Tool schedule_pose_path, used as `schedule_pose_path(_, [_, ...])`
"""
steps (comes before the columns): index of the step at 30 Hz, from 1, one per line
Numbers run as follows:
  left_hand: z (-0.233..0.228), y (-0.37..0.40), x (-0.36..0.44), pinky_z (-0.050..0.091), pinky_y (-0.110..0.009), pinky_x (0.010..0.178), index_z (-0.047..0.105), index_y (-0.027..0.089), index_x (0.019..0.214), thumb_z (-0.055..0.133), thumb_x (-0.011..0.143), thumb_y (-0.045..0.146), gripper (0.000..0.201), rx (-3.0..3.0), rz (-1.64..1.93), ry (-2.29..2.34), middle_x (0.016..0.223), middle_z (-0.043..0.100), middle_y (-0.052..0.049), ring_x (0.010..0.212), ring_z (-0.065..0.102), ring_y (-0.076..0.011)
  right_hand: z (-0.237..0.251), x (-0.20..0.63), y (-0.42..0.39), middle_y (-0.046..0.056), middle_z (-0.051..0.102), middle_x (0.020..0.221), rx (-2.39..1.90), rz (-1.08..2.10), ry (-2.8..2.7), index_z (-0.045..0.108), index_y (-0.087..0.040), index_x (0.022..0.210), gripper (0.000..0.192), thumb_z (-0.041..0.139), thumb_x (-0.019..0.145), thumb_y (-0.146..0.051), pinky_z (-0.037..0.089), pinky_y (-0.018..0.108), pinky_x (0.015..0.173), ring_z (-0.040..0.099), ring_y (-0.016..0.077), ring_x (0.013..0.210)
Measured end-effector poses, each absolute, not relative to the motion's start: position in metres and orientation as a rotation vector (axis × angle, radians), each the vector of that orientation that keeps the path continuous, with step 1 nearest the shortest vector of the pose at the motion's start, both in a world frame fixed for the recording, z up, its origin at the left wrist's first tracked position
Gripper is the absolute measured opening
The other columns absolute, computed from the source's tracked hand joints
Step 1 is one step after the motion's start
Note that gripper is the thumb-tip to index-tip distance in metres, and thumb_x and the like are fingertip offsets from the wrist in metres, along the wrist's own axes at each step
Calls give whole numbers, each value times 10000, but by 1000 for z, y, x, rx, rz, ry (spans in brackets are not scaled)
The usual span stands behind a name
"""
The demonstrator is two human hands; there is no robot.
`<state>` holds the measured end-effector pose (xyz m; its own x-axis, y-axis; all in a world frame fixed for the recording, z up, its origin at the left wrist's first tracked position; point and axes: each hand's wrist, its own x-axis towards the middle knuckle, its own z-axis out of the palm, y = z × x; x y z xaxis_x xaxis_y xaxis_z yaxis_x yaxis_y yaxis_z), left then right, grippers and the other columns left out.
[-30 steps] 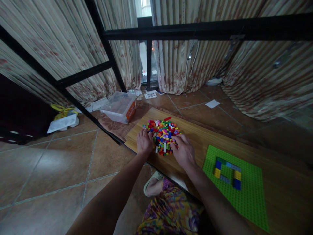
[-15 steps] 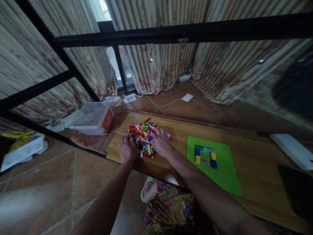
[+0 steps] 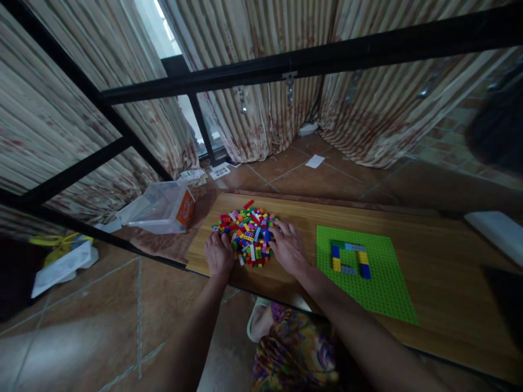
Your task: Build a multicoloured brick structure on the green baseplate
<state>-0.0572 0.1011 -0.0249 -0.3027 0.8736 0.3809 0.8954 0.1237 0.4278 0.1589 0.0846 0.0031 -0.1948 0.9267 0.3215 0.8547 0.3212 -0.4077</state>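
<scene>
A heap of small colourful toy bricks (image 3: 254,235) lies on the wooden table. My left hand (image 3: 219,255) rests at the heap's left edge, its bent fingers touching bricks and nothing visibly held. On the opposite side, my right hand (image 3: 289,249) has its fingers apart against the heap's right edge, near some blue bricks. Right of that hand lies a green studded baseplate (image 3: 384,294). A rectangular ring of blue, yellow, grey and green bricks (image 3: 365,264) stands on it, with the plate showing through its middle.
A clear plastic bin (image 3: 153,220) with an orange label sits left of the wooden table (image 3: 441,261). White objects lie at the far left (image 3: 65,267) and right (image 3: 496,234). A black metal frame (image 3: 245,76) and striped curtains (image 3: 261,128) stand behind the table.
My right hand has moved right, off the middle of the heap to its edge, uncovering more bricks. My left hand stays at the left edge. The camera view has shifted slightly.
</scene>
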Motion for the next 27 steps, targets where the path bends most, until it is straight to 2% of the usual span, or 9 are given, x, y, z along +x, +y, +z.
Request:
schedule_pose_path(7, [-27,101,-57,438,-453,967,591,132,1142,362,946,311,351,-1827,-937,-2331,1153,619,-163,1099,557,-285,3,158,69,105,543,1247,-1491,157,-2047,658,-223,1096,264,520,872,-197,404,446,950,469,275,1118])
schedule_pose_path(12, [-26,100,-56,443,-459,960,590,119,1147,356,948,312,363,-1819,-945,-2342,1149,621,-171,1092,562,-289,1,136,63,91,517,1277,-1349,177,-2138,670,-266,1106,276,557,859,-215,400,442,960,440,272,1150])
schedule_pose_path(18, [-27,100,-56,431,-460,988,587,123,1149,365,944,308,354,-1819,-964,-2331,1162,616,-166,1117,554,-286,-8,143,65,99,532,1268,-1413,116,-2122,718,-243,960,203,528,893,-226,383,438,960,435,273,1153])
schedule_pose_path(27, [-27,99,-56,425,-458,994,582,126,1160,354,950,326,368,-1835,-969,-2334,1191,607,-164,1125,545,-287,-8,160,55,100,552,1235,-1478,94,-2041,710,-232,971,207,522,889,-202,385,441,939,453,271,1122])
